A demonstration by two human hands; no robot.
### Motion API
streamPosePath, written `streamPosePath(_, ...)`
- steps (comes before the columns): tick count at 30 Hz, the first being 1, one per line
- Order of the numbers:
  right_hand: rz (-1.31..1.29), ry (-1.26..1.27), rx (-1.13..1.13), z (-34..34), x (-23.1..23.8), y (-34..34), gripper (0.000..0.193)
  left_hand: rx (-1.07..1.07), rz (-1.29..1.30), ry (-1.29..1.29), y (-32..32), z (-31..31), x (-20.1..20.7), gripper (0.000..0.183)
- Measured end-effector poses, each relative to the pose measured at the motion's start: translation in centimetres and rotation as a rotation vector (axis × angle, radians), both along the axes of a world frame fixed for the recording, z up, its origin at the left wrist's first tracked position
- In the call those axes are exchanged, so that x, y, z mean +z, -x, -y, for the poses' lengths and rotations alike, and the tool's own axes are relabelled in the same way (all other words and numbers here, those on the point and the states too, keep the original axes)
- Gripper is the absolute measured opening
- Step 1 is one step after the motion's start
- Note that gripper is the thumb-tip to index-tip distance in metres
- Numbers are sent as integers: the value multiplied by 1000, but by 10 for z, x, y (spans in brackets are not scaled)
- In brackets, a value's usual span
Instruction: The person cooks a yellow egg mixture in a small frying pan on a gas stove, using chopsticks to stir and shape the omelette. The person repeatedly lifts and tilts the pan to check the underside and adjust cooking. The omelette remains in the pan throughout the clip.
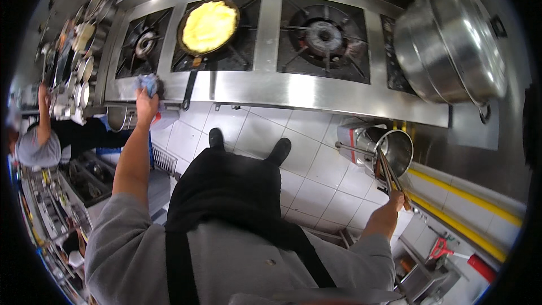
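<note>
My left hand (147,104) is closed on a crumpled blue-grey cloth (148,84) at the front edge of the stove. Right of it, a black frying pan (191,82) rests on a burner, its handle pointing towards me. A flat yellow layer of food, like an omelette (210,27), fills the pan. Far to the right, my right hand (394,202) is closed around the handle end of a long-handled utensil (387,170). Several such utensils lean in a round metal pot (402,155) below the stove's front edge. The utensil's working end is hidden inside the pot.
A steel stove (265,51) spans the front, with bare burners (324,35) either side. A large steel pot (451,45) stands at its right end. Yellow pipes (451,214) run low on the right. At the far left, another person (39,144) stands beside shelves of pots.
</note>
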State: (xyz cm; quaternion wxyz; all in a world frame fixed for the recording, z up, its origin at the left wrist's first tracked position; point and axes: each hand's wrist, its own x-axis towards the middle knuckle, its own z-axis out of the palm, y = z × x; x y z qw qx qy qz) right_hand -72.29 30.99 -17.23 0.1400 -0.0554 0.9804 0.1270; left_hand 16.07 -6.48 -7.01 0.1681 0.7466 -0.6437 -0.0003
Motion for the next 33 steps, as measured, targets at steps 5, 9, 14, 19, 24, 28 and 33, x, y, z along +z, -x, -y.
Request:
streamPosePath(5, 17, -201, 299, 0, -26, 26, 40, 60, -20, -76, 7, -6, 20, 51)
streamPosePath(9, 120, 18, 302, 18, 6, 24, 29, 85, -50, -93, -8, -3, 14, 52)
streamPosePath(14, -28, 804, 343, 29, 159, -49, 18, 269, -56, -55, -56, 9, 27, 51)
streamPosePath(19, -310, 1119, 607, 110, 397, -239, 31, 414, 152, 38, -212, 29, -6, 32)
streamPosePath(24, -534, 1692, 678, 177, 471, -371, 22, 576, -126, 117, -248, 64, 61, 69)
streamPosePath(28, -272, 1741, 960, 271, 447, -494, 12, 229, -168, 283, -214, 79, 69, 51)
streamPosePath(33, -53, 1387, 1133, 341, 404, -581, 7, -101, -799, -494, -67, 26, 106, 34)
